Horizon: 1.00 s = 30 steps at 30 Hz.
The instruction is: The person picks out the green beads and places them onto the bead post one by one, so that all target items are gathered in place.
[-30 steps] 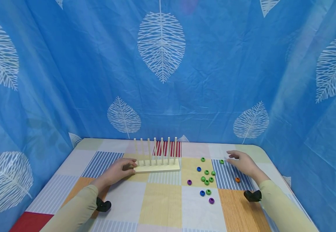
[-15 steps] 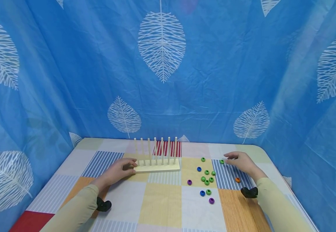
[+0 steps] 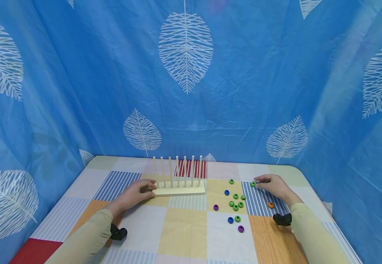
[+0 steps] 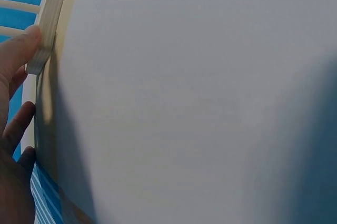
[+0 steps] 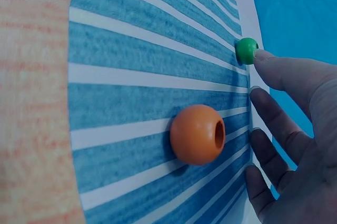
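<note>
A pale wooden peg rack [image 3: 179, 190] with several upright rods stands at the back of the table. My left hand [image 3: 137, 192] grips its left end, the thumb on the front edge in the left wrist view. My right hand [image 3: 275, 186] reaches low over the blue-striped patch at the right. Its thumb tip overlaps the edge of a green bead [image 5: 246, 51] in the right wrist view; the index finger is hidden there. In the head view a gap shows between thumb and index finger, beside that bead. An orange bead [image 5: 197, 134] lies near the right palm.
Several green beads [image 3: 235, 208] lie scattered right of the rack. Among them are blue beads [image 3: 230, 220] and purple beads [image 3: 241, 228]. A patchwork cloth [image 3: 182, 234] covers the table; a blue leaf-print curtain [image 3: 243, 91] closes off the back and sides.
My right hand has moved a little left, bringing its fingertips up to the green bead. My left hand and the peg rack have stayed in place.
</note>
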Each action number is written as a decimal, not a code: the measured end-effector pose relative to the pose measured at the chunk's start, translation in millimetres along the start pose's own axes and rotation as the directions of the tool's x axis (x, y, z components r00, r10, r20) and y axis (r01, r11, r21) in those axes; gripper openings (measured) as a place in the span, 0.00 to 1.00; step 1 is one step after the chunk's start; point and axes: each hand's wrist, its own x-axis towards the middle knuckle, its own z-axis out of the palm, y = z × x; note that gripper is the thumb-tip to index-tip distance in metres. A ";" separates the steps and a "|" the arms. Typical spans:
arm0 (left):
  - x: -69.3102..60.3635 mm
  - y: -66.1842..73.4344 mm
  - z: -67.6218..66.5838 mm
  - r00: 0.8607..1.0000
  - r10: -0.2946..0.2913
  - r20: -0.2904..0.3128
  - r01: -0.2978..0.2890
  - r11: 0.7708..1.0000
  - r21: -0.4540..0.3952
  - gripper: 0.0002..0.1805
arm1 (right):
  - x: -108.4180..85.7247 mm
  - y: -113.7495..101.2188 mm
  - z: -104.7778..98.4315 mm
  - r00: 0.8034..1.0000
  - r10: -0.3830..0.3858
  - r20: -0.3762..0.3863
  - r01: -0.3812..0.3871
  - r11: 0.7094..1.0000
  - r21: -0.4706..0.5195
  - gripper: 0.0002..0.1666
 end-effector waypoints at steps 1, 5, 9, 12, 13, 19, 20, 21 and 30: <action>0.0 0.0 0.1 1.000 -0.004 -0.001 0.004 1.000 -0.001 0.08 | 0.2 -0.1 0.4 1.000 0.004 0.002 -0.004 1.000 0.001 0.24; 0.7 0.0 0.6 1.000 -0.010 -0.005 0.010 1.000 -0.001 0.08 | 0.9 -0.7 1.3 1.000 0.013 0.001 -0.013 1.000 0.002 0.25; 1.2 0.5 0.8 1.000 -0.003 -0.007 0.003 1.000 0.007 0.08 | 2.2 0.2 2.1 1.000 0.014 0.004 -0.014 1.000 0.011 0.24; 0.8 1.3 0.4 1.000 0.002 -0.007 -0.002 1.000 0.010 0.08 | 3.9 2.2 3.1 1.000 0.015 0.013 -0.015 1.000 0.021 0.23; 0.8 1.4 0.2 1.000 0.001 -0.006 -0.001 1.000 0.010 0.08 | 4.4 2.7 3.7 1.000 0.018 0.015 -0.019 1.000 0.025 0.23; 1.7 1.0 -0.1 1.000 0.017 -0.003 -0.017 1.000 0.019 0.08 | 8.8 7.6 4.8 0.999 0.030 0.033 -0.031 0.999 0.044 0.23; 1.8 0.8 -0.1 1.000 0.021 -0.004 -0.021 1.000 0.022 0.08 | 9.3 8.3 4.5 0.999 0.030 0.038 -0.031 0.999 0.045 0.24; 1.9 0.7 -0.1 1.000 0.020 -0.004 -0.020 1.000 0.020 0.08 | 9.7 8.7 4.5 0.999 0.028 0.041 -0.030 0.998 0.046 0.24; 1.2 0.9 -0.3 1.000 0.026 -0.004 -0.026 1.000 0.013 0.08 | 12.4 11.2 3.7 0.997 0.045 0.062 -0.048 0.997 0.054 0.23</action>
